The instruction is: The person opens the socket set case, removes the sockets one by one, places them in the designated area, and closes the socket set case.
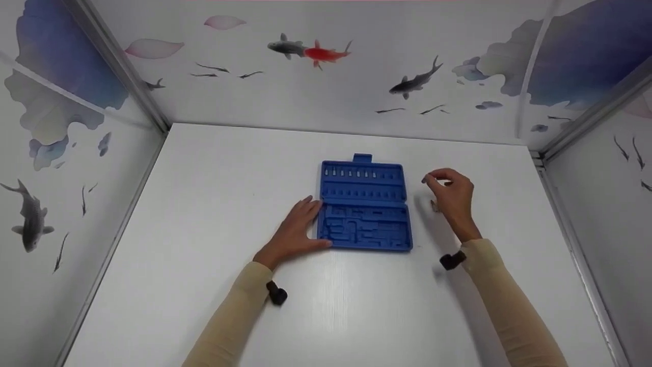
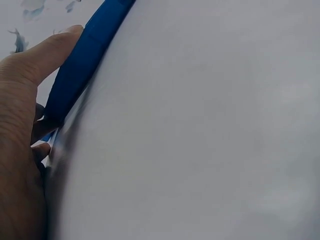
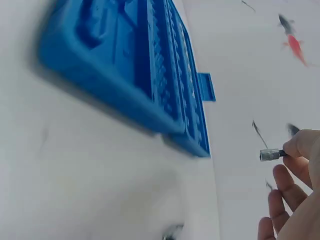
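A blue plastic tool case point(image 1: 364, 202) lies unfolded on the table. Its far half carries a row of several small metal pieces point(image 1: 350, 172) standing in slots; the near half has moulded recesses. My left hand point(image 1: 295, 227) rests against the case's left side, thumb at the near edge, fingers extended; the left wrist view shows the thumb touching the blue wall. To the right of the case, my right hand point(image 1: 455, 196) is raised above the table. Between thumb and fingertip it pinches a small silver socket point(image 3: 270, 154) with a dark end.
Under the right hand, a small metallic piece point(image 1: 434, 205) lies on the white table point(image 1: 214, 204); it is blurred in the right wrist view. A latch tab point(image 1: 362, 158) sticks out at the case's far edge. Fish-patterned panels point(image 1: 331, 92) enclose the table at back and sides.
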{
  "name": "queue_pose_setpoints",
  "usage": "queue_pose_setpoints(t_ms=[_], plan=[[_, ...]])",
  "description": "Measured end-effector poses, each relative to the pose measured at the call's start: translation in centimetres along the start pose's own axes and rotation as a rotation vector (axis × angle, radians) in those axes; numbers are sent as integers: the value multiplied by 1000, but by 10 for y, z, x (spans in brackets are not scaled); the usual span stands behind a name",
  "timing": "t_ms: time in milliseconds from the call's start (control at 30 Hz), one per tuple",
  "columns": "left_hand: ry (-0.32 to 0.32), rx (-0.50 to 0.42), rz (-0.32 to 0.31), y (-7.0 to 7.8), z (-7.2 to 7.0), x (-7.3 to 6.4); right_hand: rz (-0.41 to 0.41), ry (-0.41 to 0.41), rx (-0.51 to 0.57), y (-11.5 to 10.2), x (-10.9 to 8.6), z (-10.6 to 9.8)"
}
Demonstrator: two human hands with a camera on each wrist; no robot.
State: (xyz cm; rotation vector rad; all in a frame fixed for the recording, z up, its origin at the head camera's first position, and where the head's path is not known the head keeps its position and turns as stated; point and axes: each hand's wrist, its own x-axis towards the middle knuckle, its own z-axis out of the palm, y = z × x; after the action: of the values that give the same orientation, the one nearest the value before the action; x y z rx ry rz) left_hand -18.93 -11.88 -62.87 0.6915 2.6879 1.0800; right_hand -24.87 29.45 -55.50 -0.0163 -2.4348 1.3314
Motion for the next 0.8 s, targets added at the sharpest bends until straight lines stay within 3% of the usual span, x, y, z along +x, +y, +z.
queue_pose_setpoints(t_ms=[233,400,600,800], plan=[[1,0,-12,-2,-1,0,135,-25,-52,22,-17,-32],[-4,-6,-18,-2,-1,0,205,-90,-124,39,-24,-46],[-8,-16,-26,-3,0,0,254,-159,-175,53,-29,-54],[-7,-17,-13,-1,1,1,288,-177,-195,57,-30,-53]])
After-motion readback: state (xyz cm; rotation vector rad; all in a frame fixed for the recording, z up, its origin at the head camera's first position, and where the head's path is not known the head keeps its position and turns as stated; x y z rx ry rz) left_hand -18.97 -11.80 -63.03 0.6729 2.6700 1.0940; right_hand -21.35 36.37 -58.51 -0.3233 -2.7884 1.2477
